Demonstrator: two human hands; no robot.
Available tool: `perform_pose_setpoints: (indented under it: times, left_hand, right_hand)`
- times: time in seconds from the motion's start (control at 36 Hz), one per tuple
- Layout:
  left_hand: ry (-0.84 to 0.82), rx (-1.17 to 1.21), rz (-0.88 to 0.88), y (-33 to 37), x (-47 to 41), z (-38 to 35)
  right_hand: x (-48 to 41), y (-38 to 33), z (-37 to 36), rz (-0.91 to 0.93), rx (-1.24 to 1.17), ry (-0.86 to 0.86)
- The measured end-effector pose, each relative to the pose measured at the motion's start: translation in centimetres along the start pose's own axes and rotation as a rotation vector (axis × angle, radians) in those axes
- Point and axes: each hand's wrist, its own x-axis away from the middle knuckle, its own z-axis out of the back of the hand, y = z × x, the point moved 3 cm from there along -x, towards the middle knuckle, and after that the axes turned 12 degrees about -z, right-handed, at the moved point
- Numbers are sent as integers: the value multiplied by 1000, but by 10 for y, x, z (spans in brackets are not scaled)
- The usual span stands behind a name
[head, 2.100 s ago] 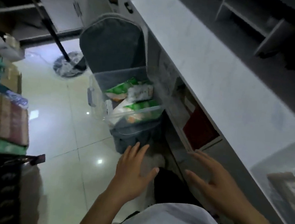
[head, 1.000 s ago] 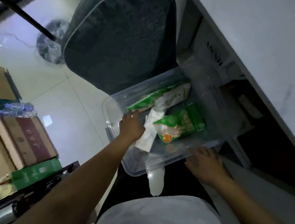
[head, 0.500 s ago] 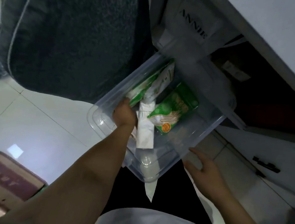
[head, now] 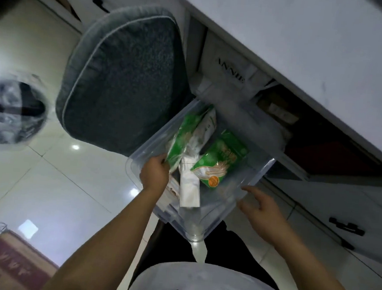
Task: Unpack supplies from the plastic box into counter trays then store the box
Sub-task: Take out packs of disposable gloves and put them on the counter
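Note:
A clear plastic box (head: 246, 179) sits on a grey chair below the counter edge. Inside lie a green-and-white packet (head: 188, 135) along the left wall, a second green packet (head: 220, 161) with an orange dot, and a white wrapped pack (head: 189, 186). My left hand (head: 154, 173) is inside the box at its left wall, fingers curled on the lower end of the left green packet. My right hand (head: 261, 206) hovers with spread fingers just off the box's right front side, holding nothing.
The grey padded chair back (head: 124, 75) rises behind the box. The white counter (head: 307, 44) runs overhead at right, with open shelves and a drawer handle (head: 346, 225) beneath. A bagged bin (head: 12, 110) stands on the tiled floor at left; a cardboard box (head: 9, 263) lies at bottom left.
I have leaned over the box. My left hand went into it and took hold of the left green packet. My right hand stays beside the box's right front.

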Motion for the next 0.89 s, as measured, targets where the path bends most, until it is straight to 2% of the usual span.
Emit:
perform_pose_setpoints:
  times: [0.14,0.25,0.36,0.5,0.56,0.72,0.89]
  left_hand:
    - [-41,202,28,32,37,52]
    - [-72,600,157,65,68,85]
    - [-172,720,132,93,93,110]
    - [-321,848,65,115,116,123]
    - [-334,854,67,120,120,122]
    - [-340,812,87,128,123,103]
    - [-468,819,113,129,113,72]
  right_hand:
    - [-5,-37,24,148,-30,-11]
    - [-9,-51,36,198,-162,-94]
    - [-8,-58,44,281,-351,-270]
    - [-1,-60,50,314,-621,-659]
    - [4,-60,52,316,-648,-750]
    - [10,-52,55,311,-577,-678]
    - [9,-30,71,247,-596,-594]
